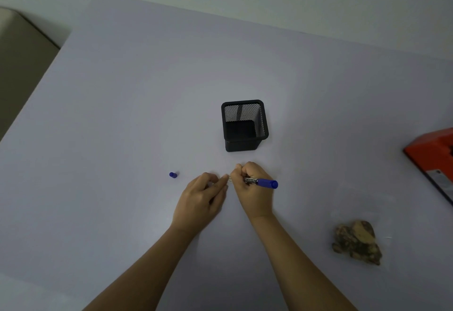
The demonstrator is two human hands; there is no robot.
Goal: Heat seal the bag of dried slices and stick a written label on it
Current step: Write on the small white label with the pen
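Two bare arms reach in from the bottom edge and meet in the middle of the table point(122, 114). The table top is flat, smooth and a pale bluish grey.

The right hand point(252, 188) is curled into a loose fist around a marker point(262, 182). The marker is a round stick with a dark body, small writing on its side, and a shiny blue back end that sticks out to the right past the knuckles. Its tip is hidden inside the fist, pointing down at the table.

The left hand point(203, 197) lies just beside the right one. Its fingers point(220, 183) are pressed close together and reach toward the right hand's knuckles. Between the two hands a tiny pale bit shows, right at the fingertips. It may be the label point(230, 178), but it is too small to be sure. The left fingertips seem to press on it.

The bag of dried slices point(356, 243) lies well apart from both hands, to the right and nearer the camera. It is a lumpy, crinkly heap of brown, tan and dark bits. No finger touches it.

A small blue cap point(173, 175) sits on the table to the left of the hands.

Behind the hands stands a black pen pot point(244, 126). It is square, made of wire mesh, and looks empty.

An orange box point(434, 158) pokes in at the right edge.
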